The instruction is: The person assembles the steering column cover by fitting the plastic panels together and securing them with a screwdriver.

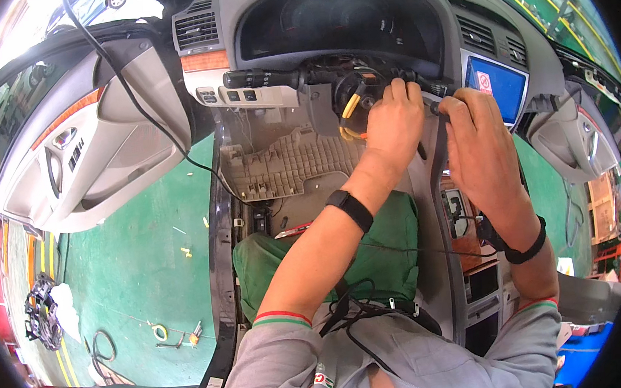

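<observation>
In front of me the steering column stands bare, with no wheel on it, and yellow-sleeved wires loop from its hub. My left hand is closed at the column's right side, fingertips bunched together; what they grip is hidden. Just right of it, my right hand is closed too, its thumb and fingers pinched beside the right stalk. A dark strip runs down from near those fingertips, but whether they hold it is unclear. The black left stalk sticks out from the column's other side.
Behind the column lies the instrument cluster, with a blue-lit screen at right. A loose ribbed panel rests below the dash, a red-handled tool near my leg. The left door stands open; a black cable hangs across it.
</observation>
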Demonstrator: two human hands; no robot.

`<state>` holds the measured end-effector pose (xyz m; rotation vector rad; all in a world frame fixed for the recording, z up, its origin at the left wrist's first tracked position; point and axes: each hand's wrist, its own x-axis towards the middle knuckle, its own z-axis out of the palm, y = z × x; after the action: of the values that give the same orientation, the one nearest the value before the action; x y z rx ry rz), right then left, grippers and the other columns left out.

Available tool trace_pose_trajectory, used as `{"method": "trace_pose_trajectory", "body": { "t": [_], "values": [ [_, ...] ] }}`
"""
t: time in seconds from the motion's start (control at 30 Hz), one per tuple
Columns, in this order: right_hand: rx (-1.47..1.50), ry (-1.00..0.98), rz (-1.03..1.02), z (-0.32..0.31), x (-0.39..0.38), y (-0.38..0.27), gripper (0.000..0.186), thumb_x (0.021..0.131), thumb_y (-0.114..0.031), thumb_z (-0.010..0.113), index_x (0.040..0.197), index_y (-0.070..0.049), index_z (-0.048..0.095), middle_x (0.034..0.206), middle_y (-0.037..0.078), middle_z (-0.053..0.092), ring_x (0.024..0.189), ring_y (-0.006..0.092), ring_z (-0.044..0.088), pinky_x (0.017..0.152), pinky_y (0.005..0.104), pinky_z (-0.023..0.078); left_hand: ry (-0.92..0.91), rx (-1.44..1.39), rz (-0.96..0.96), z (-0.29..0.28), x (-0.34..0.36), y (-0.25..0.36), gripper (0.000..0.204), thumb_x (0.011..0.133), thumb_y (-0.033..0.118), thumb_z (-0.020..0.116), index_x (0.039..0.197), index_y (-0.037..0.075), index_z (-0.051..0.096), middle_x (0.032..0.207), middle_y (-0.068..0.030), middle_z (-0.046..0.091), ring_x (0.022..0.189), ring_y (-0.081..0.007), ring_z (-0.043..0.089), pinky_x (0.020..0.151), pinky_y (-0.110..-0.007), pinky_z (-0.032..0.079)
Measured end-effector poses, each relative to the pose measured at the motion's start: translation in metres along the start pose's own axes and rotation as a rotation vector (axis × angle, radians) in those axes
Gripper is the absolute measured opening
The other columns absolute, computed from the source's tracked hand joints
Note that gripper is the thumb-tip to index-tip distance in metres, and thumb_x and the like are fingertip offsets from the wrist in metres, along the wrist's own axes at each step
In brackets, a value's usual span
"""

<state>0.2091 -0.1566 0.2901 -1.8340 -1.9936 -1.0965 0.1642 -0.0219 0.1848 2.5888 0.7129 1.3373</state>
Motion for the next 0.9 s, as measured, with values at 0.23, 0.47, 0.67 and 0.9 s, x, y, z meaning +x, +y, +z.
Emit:
{"method": "trace_pose_trajectory", "body": {
  "t": [0.23, 0.47, 0.67, 0.9],
  "values": [
    [0.045, -0.191, 0.209, 0.002, -0.007, 0.002, 0.026, 0.092, -0.006, 0.064, 0.117, 0.0, 0.059, 0.112, 0.018, 0.058, 0.098, 0.0369, 0.065, 0.08, 0.0428, 0.056, -0.018, 0.016, 0.018, 0.0, 0.0, -0.001, 0.02, 0.081, 0.002, 0.064, 0.098, 0.003, 0.055, 0.096, -0.0131, 0.059, 0.092, -0.0286, 0.069, 0.069, -0.035, 0.061],
    [0.167, -0.258, 0.379, 0.002, -0.003, -0.004, 0.026, 0.088, 0.0, 0.064, 0.113, 0.0, 0.059, 0.11, 0.019, 0.06, 0.104, 0.0372, 0.061, 0.087, 0.0444, 0.054, 0.0, 0.033, 0.057, 0.0, -0.001, -0.002, 0.019, 0.08, 0.002, 0.065, 0.096, 0.003, 0.055, 0.096, -0.0128, 0.058, 0.09, -0.028, 0.068, 0.069, -0.034, 0.06],
    [0.257, -0.086, 0.077, -0.006, -0.001, 0.001, 0.022, 0.086, 0.005, 0.063, 0.107, 0.0, 0.06, 0.11, 0.016, 0.061, 0.104, 0.0356, 0.061, 0.092, 0.0453, 0.051, -0.011, 0.07, 0.075, 0.001, -0.001, -0.002, 0.018, 0.08, 0.003, 0.065, 0.094, 0.003, 0.055, 0.095, -0.0127, 0.058, 0.089, -0.0273, 0.068, 0.068, -0.033, 0.06],
    [0.325, 0.006, 0.1, -0.001, -0.013, 0.003, 0.021, 0.081, 0.009, 0.066, 0.1, -0.001, 0.062, 0.106, 0.013, 0.063, 0.101, 0.0339, 0.062, 0.089, 0.0433, 0.051, -0.026, 0.191, 0.12, 0.004, 0.001, -0.004, 0.015, 0.081, 0.006, 0.065, 0.093, 0.003, 0.055, 0.092, -0.0118, 0.059, 0.084, -0.0244, 0.069, 0.065, -0.031, 0.061]
  ]
}}
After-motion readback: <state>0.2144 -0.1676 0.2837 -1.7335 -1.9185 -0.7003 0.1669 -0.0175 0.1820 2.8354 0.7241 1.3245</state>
